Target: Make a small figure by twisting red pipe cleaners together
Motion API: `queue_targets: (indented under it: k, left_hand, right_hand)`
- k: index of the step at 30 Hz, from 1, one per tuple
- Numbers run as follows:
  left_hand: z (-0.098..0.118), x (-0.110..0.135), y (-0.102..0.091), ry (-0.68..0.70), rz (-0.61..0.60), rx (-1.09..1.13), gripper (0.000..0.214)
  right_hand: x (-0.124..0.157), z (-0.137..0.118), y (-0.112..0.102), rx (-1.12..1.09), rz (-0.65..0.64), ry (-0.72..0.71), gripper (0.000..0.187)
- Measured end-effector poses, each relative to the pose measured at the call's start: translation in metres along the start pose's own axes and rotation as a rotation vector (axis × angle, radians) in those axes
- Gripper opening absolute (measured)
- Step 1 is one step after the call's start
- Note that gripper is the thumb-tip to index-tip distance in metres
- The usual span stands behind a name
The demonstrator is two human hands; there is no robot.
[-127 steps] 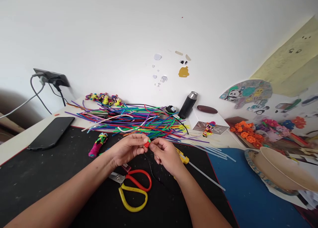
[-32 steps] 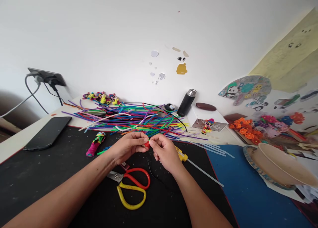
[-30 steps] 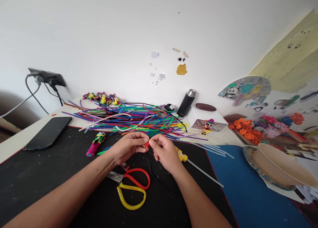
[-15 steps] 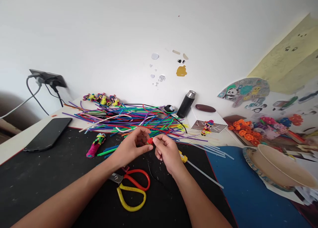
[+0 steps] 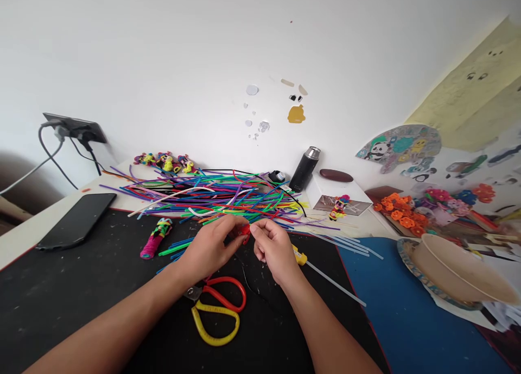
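My left hand and my right hand meet over the black mat, both pinching a small red piece between their fingertips. A big heap of coloured pipe cleaners lies just behind the hands. Red and yellow scissors rest on the mat below my left wrist. A yellow-handled tool with a clear stick lies under my right hand. A small wrapped pink, green and black figure lies to the left.
A black phone lies at the far left, near a wall socket with cables. Behind stand a dark flask, a white box, small finished figures and orange flowers. A round tray sits on the blue mat.
My hands stay together on the red piece. Half a second ago my left fingers were spread upward; now they are closed round the piece again. The view shifted slightly.
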State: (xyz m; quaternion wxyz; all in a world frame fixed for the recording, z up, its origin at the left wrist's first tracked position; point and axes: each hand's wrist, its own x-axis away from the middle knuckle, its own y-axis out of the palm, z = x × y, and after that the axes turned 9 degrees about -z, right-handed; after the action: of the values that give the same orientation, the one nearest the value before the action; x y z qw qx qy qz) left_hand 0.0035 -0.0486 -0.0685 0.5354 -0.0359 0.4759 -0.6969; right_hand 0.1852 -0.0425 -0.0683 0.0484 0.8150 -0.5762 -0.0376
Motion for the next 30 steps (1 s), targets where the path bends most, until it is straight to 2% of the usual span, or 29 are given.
queue_targets:
  k: [19,30]
  left_hand:
    - [-0.003,0.0008,0.0027,0.066,0.047,-0.043,0.013]
    - [-0.0034,-0.0007,0.0031,-0.112,0.062,0.048,0.015]
  right_hand:
    - [0.0002,0.0009,0.001,-0.005,-0.028,0.014,0.036]
    - [0.0034,-0.0029,0.0036,0.005,-0.103,0.089,0.043]
